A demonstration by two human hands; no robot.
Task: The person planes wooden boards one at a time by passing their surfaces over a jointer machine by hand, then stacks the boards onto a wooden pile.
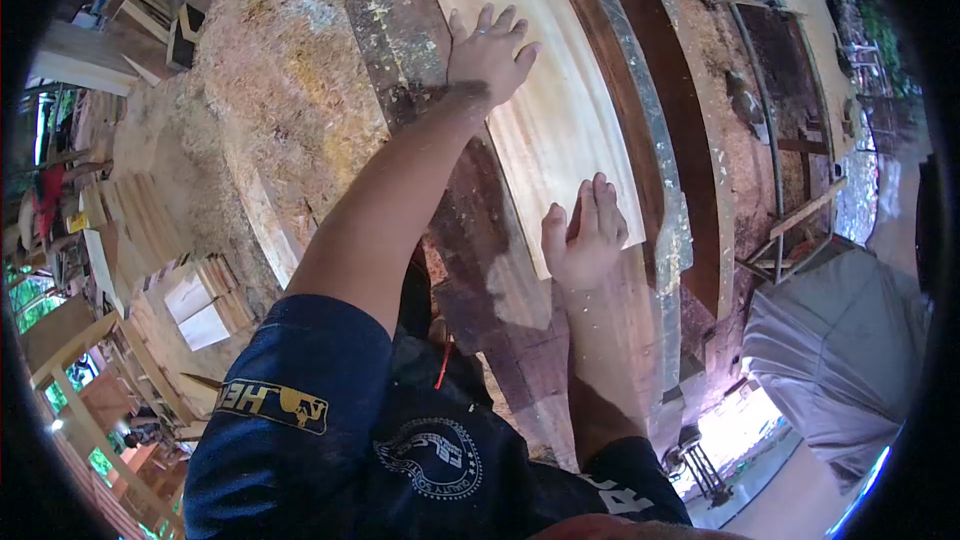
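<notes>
A long pale wooden board [545, 70] lies on a dark, worn bench [490, 230]. My left hand [487, 58] rests flat across the board's left edge, fingers spread, with a ring on one finger. Near the board's close end, my right hand [590, 240] lies on the surface with its fingers stretched out and the thumb apart. Neither hand grips anything. A brown wooden rail [600, 50] runs along the board's right side.
Sawdust [290, 80] is heaped left of the bench. Stacked planks [140, 220] and wood pieces [200, 305] lie farther left. A grey cover [835, 340] drapes something at the right, near a metal frame [770, 120]. A person in red [48, 200] is at the far left.
</notes>
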